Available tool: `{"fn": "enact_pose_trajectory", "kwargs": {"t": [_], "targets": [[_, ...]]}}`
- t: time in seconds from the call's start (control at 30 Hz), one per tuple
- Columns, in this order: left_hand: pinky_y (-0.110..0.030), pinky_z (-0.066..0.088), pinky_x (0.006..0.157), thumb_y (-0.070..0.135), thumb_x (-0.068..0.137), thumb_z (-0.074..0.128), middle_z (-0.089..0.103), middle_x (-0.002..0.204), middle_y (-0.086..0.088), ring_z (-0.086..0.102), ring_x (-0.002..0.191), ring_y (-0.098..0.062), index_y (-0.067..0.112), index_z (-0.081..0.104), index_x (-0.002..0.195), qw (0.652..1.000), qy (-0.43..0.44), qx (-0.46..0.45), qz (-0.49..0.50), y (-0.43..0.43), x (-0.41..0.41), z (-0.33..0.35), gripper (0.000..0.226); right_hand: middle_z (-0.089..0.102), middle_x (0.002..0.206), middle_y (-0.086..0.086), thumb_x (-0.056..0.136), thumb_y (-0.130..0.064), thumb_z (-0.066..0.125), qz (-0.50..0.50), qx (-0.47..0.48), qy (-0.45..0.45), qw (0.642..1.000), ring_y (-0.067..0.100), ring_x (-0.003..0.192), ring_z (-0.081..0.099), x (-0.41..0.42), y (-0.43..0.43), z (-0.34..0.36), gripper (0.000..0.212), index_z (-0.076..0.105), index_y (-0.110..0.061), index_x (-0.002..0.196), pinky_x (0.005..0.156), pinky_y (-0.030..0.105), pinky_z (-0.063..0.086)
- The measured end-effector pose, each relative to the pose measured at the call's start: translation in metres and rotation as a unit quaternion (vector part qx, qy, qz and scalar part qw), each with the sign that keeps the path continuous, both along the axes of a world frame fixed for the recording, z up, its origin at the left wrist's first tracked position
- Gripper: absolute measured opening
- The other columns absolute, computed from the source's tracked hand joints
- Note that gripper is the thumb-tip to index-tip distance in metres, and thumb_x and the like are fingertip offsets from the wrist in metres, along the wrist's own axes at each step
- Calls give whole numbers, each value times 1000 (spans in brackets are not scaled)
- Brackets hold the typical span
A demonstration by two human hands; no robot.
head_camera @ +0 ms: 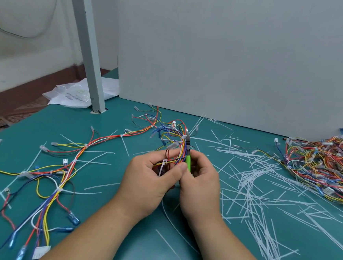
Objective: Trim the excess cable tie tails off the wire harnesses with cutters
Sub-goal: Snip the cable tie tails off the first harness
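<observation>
Harness [173, 142] held in my left hand [152, 179] above the surface [109, 172]; right hand [199, 179] clasps green-handled cutters [188, 153] (blades up inside it). Risk I see: blades nick the harness, not the tie tail [161, 170].

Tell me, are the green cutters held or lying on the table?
Held: the right hand grips the green-handled metal cutters, off the teal table.

The right grip [200, 179] hides most of the cutters [188, 153], the frame's right edge cuts off the pile of wire harnesses [324, 162], and the print on the plastic bag [70, 96] is too small to read.
</observation>
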State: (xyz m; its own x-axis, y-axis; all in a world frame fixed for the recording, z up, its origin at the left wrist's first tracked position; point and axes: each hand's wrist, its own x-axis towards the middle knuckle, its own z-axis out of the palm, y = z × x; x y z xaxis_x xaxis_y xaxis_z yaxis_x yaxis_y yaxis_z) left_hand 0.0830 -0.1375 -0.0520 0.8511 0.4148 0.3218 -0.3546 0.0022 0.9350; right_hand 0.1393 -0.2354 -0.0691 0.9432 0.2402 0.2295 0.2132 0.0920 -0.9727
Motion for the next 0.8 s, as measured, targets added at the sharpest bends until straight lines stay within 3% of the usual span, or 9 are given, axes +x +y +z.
{"fn": "enact_pose_trajectory", "kwargs": {"t": [0.13,0.2,0.3,0.4,0.53,0.6,0.7,0.8], "targets": [[-16,51,58,17,80,76,76,77,9,62,60,-2,41,81,98,1000,-8,-18,-15,2,1,0,30,77,90,-7,78,-28,65,29,3,4,1000,11,83,69,1,-1,2,30,74,-46,101,77,34,59],[-14,50,57,15,81,75,74,74,11,60,57,-1,42,80,98,1000,-16,-15,-23,3,1,0,32,75,85,-9,75,-38,64,42,-4,9,999,11,79,66,2,-2,4,32,73,-49,103,75,35,55],[-12,49,58,15,82,75,73,74,15,60,58,2,41,80,100,1000,-21,4,-16,6,0,1,32,71,77,-14,80,-29,64,41,-19,0,999,5,68,59,2,-4,7,30,76,-44,103,70,29,47],[-13,47,57,16,83,74,71,72,16,58,57,1,44,79,100,1000,-22,15,-9,9,1,1,34,75,80,-8,82,-26,65,44,-24,-9,999,8,71,62,3,-7,9,27,80,-35,103,65,23,49],[-13,48,59,17,82,74,72,75,17,59,60,3,50,78,96,999,-23,23,-8,9,1,1,36,72,71,-5,79,-26,67,25,-14,7,1000,7,63,58,4,-6,9,17,81,-27,88,60,22,50],[-14,51,64,19,81,75,75,82,16,62,67,3,49,79,97,1000,-18,22,-1,10,2,0,34,71,72,-2,80,-25,66,38,-25,-3,999,9,64,56,4,-6,9,17,80,-26,90,61,24,49],[-14,53,70,22,80,75,75,84,18,62,72,3,52,78,94,999,-9,31,19,13,2,-1,34,75,94,11,84,-21,61,85,-53,-26,995,30,83,65,7,-8,9,29,77,-28,106,79,40,57],[-8,50,77,18,80,73,75,93,27,65,85,11,57,76,92,999,-14,44,19,13,2,1,41,71,120,10,77,-27,60,127,-84,-34,988,27,113,66,8,-8,8,57,66,-26,133,104,51,51]]}}
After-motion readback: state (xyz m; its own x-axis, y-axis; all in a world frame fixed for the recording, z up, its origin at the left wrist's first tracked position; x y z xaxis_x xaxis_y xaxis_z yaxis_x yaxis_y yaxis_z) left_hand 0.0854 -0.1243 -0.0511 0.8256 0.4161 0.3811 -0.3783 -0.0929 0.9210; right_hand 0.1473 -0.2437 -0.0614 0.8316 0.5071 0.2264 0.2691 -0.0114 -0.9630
